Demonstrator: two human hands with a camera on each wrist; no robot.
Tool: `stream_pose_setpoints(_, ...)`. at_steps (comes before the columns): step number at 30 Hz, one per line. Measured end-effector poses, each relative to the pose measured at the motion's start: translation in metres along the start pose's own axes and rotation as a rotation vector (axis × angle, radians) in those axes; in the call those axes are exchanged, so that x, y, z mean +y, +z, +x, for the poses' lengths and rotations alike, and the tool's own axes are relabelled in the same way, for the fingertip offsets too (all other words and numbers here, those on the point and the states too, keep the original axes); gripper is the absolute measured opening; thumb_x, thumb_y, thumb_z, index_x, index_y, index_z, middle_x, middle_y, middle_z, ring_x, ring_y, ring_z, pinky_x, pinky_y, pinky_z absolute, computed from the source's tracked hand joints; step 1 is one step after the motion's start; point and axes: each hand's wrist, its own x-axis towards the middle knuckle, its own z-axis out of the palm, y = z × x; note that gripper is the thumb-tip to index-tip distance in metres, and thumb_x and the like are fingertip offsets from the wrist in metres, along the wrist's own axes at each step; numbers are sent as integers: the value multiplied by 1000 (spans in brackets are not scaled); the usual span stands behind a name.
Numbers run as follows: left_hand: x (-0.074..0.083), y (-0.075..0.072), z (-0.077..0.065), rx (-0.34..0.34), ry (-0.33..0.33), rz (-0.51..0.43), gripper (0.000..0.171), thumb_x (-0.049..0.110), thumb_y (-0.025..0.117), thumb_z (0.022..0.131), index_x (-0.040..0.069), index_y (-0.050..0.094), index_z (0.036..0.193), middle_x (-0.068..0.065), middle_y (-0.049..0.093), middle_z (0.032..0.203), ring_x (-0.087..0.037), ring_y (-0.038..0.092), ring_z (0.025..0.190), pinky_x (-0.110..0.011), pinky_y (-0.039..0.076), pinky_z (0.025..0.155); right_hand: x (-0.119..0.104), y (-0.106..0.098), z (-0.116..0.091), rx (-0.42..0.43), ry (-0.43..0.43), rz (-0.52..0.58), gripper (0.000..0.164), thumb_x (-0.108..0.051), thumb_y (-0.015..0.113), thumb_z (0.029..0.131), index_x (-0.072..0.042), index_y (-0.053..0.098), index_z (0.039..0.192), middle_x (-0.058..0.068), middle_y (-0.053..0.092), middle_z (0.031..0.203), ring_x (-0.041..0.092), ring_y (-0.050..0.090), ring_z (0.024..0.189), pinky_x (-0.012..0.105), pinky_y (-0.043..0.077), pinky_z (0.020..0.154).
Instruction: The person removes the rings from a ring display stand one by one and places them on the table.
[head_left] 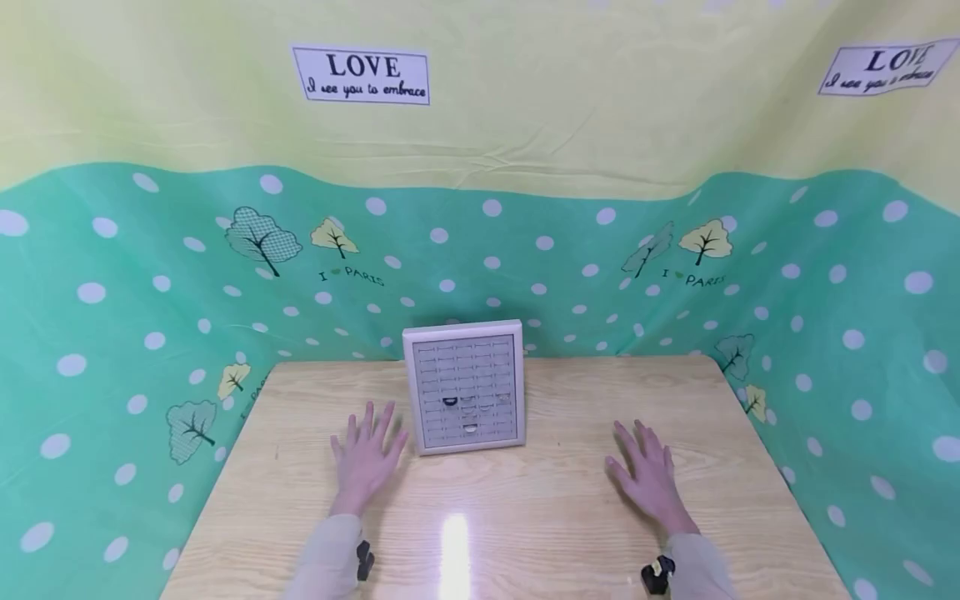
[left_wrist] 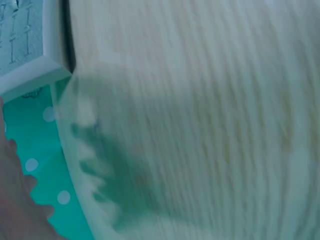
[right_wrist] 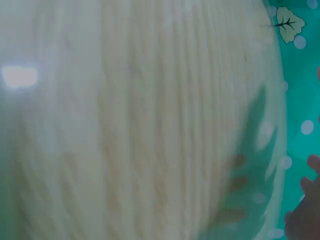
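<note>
A white-framed ring display tray with a grey slotted insert leans upright at the back of the wooden table. Several rings sit in its lower slots, among them a dark ring and a pale ring. My left hand is held just left of the tray, fingers straight and spread. Farther off on the right, my right hand also has its fingers spread. Neither hand holds anything. In the left wrist view the tray's corner shows at the upper left, with the hand's shadow below it.
A green dotted cloth with a yellow upper part hangs behind the table and along both sides. Light glares off the front of the wooden tabletop. Each wrist carries a small black device, such as the right one.
</note>
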Motion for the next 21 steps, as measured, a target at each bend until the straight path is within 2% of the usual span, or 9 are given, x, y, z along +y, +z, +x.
stream_pose_setpoints(6,15,1,7,-6,40,-113,65,54,37,100,22,23,154,-16,9,159,-53,14,137,-77,6,101,-9,8,-6,23,11,118,61,-29,59,95,-7,36,147,33,21,148,58,24,128,81,23,90)
stream_pose_setpoints(10,25,-5,17,-19,25,-202,69,57,35,99,24,16,156,-15,3,160,-52,16,137,-76,8,102,-15,13,-9,29,23,151,60,-28,58,96,-6,36,147,32,21,148,57,27,127,80,28,87)
stream_pose_setpoints(15,35,-26,41,-14,25,-366,69,57,35,100,33,1,155,-12,-3,160,-48,14,139,-74,8,103,-21,16,-16,29,37,172,60,-26,58,96,-5,35,147,33,22,146,56,31,125,78,32,88)
stream_pose_setpoints(19,45,-50,62,16,78,-545,68,51,39,100,38,0,154,-9,0,161,-41,8,143,-71,10,106,-24,16,-19,33,54,185,60,-26,58,96,-5,35,147,32,23,145,56,32,125,76,32,90)
stream_pose_setpoints(21,50,-59,72,29,111,-611,69,48,42,101,37,0,155,-9,2,161,-38,5,144,-70,10,106,-24,16,-20,35,60,190,60,-27,58,96,-5,35,147,32,23,145,56,33,124,76,32,91)
